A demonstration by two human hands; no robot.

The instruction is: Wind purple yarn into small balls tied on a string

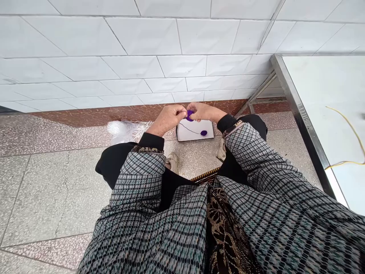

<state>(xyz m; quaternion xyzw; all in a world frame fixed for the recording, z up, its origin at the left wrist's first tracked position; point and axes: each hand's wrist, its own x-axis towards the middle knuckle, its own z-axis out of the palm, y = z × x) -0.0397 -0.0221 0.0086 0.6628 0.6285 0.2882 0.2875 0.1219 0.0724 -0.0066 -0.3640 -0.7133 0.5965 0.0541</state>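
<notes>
A small purple yarn piece (189, 115) is between my two hands, above a shallow white box on the floor. My right hand (204, 112) is closed around its right side, with thumb and fingers on it. At its left edge my left hand (171, 117) is closed in a pinch; whether a hook or needle is in the fingers is too small to tell. A dark strand of yarn (189, 130) runs from near my left fingers down to a purple yarn ball (203, 133). That ball lies in the white box (185, 135), toward its right side.
Clear plastic with white cord (125, 130) lies on the floor left of the box. My shoes (172, 162) stand on either side. A metal-edged table (302, 114) with a yellow cord (352, 131) is at the right. A white tiled wall (142, 36) stands ahead.
</notes>
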